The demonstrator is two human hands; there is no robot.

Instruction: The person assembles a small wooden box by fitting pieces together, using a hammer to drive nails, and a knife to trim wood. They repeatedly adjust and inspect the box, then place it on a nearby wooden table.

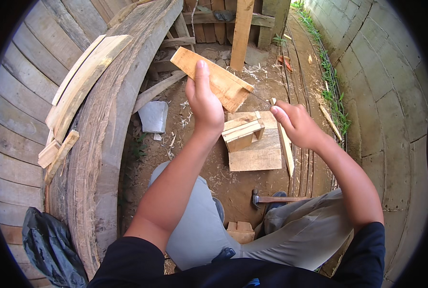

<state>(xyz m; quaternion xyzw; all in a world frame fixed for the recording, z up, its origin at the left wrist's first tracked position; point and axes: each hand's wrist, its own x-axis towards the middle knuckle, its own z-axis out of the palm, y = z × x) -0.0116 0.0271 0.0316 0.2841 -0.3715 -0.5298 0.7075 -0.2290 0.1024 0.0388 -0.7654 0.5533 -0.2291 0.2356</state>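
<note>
My left hand is closed round a short, pale wooden board, its thumb flat on the upper face. The board is held tilted above the ground. My right hand makes a fist round a tool with a thin dark metal shaft; its handle is hidden in the fingers, so its exact kind is unclear. The shaft's far end meets the board's right end. Below both hands, a small wooden assembly rests on a flat wooden board. A narrow wooden strip stands beside it, under my right hand.
A hammer lies near my right foot, and a wood block between my legs. On the left, a thick timber beam carries loose wood pieces. A grey stone and shavings lie on the dirt. A block wall bounds the right.
</note>
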